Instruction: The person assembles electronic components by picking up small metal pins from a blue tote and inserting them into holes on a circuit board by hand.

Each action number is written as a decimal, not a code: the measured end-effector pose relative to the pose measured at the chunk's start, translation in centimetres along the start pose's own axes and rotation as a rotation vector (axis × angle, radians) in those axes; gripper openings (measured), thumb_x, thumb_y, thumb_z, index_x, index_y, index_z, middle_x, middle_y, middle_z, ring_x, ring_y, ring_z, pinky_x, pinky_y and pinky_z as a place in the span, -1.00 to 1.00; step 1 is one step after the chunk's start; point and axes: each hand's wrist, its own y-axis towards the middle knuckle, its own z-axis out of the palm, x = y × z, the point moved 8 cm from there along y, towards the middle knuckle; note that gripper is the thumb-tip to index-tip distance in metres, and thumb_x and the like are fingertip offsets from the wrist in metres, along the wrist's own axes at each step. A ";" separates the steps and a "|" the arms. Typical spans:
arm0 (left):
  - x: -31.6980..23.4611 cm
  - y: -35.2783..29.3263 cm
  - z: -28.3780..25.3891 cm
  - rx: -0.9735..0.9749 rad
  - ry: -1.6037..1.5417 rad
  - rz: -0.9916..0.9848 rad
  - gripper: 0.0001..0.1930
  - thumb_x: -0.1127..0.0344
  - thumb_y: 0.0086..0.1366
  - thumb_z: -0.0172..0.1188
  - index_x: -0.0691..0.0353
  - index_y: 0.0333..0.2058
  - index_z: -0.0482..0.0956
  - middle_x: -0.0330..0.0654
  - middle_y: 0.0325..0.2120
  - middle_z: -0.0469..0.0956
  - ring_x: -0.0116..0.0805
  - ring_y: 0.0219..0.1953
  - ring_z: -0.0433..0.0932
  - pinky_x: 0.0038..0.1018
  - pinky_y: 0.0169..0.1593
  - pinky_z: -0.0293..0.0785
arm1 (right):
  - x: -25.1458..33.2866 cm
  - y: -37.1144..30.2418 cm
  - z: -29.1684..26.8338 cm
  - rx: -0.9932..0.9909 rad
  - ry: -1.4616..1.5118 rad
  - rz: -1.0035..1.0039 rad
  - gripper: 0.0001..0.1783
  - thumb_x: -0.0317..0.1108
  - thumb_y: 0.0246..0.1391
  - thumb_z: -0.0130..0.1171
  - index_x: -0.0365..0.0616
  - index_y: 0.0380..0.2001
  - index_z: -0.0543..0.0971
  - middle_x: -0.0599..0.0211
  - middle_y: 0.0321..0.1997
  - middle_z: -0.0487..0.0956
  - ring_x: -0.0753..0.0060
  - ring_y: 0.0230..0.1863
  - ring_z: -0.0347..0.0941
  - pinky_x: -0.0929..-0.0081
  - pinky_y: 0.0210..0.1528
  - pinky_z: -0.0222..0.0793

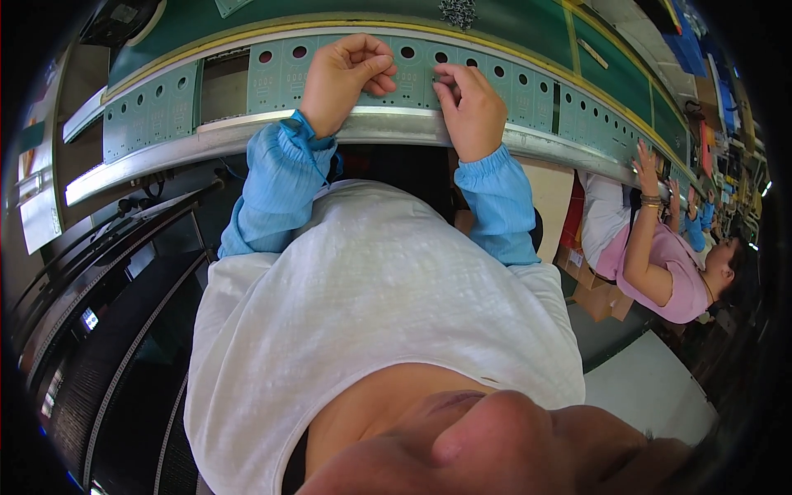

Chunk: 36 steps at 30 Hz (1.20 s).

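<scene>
Pale green circuit boards with round holes stand in a row along a metal rail in front of me. Over the boards, my left hand is closed, its thumb pressed to the curled fingers; anything inside the pinch is too small to make out. A short way to its right, my right hand bends thumb and forefinger together close to a board's surface. What those fingertips hold, if anything, cannot be made out. Blue sleeve covers reach both wrists.
A heap of small dark parts lies on the green bench top beyond the rail. Further boards sit at the left end. Black curved racks stand at left. A co-worker in pink works farther right along the line.
</scene>
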 end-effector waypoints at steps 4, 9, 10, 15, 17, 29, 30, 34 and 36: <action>-0.1 -0.2 0.6 -0.042 0.113 0.002 -0.88 0.41 0.47 0.19 0.34 -0.13 0.60 -0.17 -0.33 0.66 -0.44 -0.37 0.66 -0.56 -0.26 0.61 | 0.3 -0.3 -0.2 -0.016 -0.065 -0.084 -0.83 -0.37 0.09 0.37 0.04 -0.21 0.68 0.38 -0.27 0.63 0.18 -0.28 0.61 0.28 -0.29 0.53; -1.3 -0.7 1.4 -0.194 0.398 0.020 -0.88 0.41 0.41 0.25 0.35 -0.20 0.62 -0.21 -0.36 0.64 -0.44 -0.35 0.64 -0.51 -0.26 0.57 | 1.0 -0.5 -0.4 -0.039 -0.167 -0.140 -0.88 -0.35 0.10 0.37 0.03 -0.27 0.67 0.38 -0.28 0.58 0.18 -0.27 0.60 0.25 -0.29 0.52; -1.0 -0.6 1.5 -0.191 0.401 0.020 -0.88 0.41 0.41 0.25 0.35 -0.20 0.62 -0.21 -0.36 0.64 -0.44 -0.35 0.64 -0.51 -0.26 0.57 | 0.9 -0.5 -0.4 -0.042 -0.166 -0.137 -0.88 -0.35 0.10 0.37 0.03 -0.27 0.67 0.38 -0.28 0.58 0.18 -0.27 0.60 0.25 -0.29 0.52; -2.7 -0.9 3.2 -0.248 0.757 0.355 -0.91 0.43 0.23 0.34 0.26 -0.30 0.66 -0.13 -0.22 0.53 -0.12 -0.30 0.60 -0.25 -0.23 0.52 | 1.2 -0.4 -0.2 -0.062 -0.218 -0.173 -0.89 -0.36 0.13 0.35 0.03 -0.25 0.70 0.39 -0.27 0.63 0.15 -0.30 0.61 0.30 -0.30 0.53; -2.5 -0.9 3.6 -0.266 0.803 0.338 -0.91 0.41 0.23 0.34 0.25 -0.30 0.66 -0.13 -0.20 0.53 -0.10 -0.29 0.60 -0.23 -0.23 0.52 | 0.9 -0.4 -0.4 -0.066 -0.187 -0.172 -0.87 -0.37 0.13 0.34 0.04 -0.22 0.71 0.39 -0.26 0.63 0.16 -0.31 0.61 0.31 -0.30 0.53; -2.4 -0.9 3.7 -0.298 0.873 0.311 -0.92 0.40 0.22 0.35 0.23 -0.32 0.66 -0.15 -0.18 0.53 -0.05 -0.28 0.61 -0.20 -0.23 0.53 | 0.7 -0.9 -0.9 -0.038 -0.151 -0.231 -0.76 -0.51 0.14 0.26 0.03 -0.16 0.74 0.42 -0.22 0.65 0.21 -0.23 0.63 0.34 -0.24 0.56; -2.4 -0.9 3.7 -0.292 0.878 0.302 -0.92 0.40 0.22 0.35 0.23 -0.32 0.66 -0.15 -0.18 0.53 -0.05 -0.28 0.61 -0.20 -0.23 0.53 | 0.8 -0.9 -0.8 -0.034 -0.157 -0.235 -0.77 -0.50 0.14 0.26 0.03 -0.17 0.74 0.42 -0.22 0.65 0.21 -0.23 0.63 0.34 -0.24 0.56; -2.3 -1.0 3.6 -0.303 0.885 0.337 -0.92 0.40 0.22 0.36 0.22 -0.32 0.66 -0.15 -0.18 0.53 -0.06 -0.29 0.61 -0.20 -0.23 0.53 | 1.1 -0.4 -0.8 0.001 -0.178 -0.256 -0.79 -0.49 0.15 0.27 0.03 -0.17 0.74 0.42 -0.21 0.65 0.21 -0.25 0.62 0.35 -0.23 0.56; -2.2 -1.0 3.6 -0.304 0.896 0.339 -0.91 0.40 0.23 0.35 0.25 -0.29 0.68 -0.17 -0.23 0.55 -0.24 -0.36 0.61 -0.34 -0.25 0.52 | 0.5 -0.3 -1.0 -0.010 -0.119 -0.233 -0.80 -0.46 0.15 0.28 0.04 -0.17 0.73 0.42 -0.22 0.65 0.21 -0.25 0.62 0.36 -0.24 0.55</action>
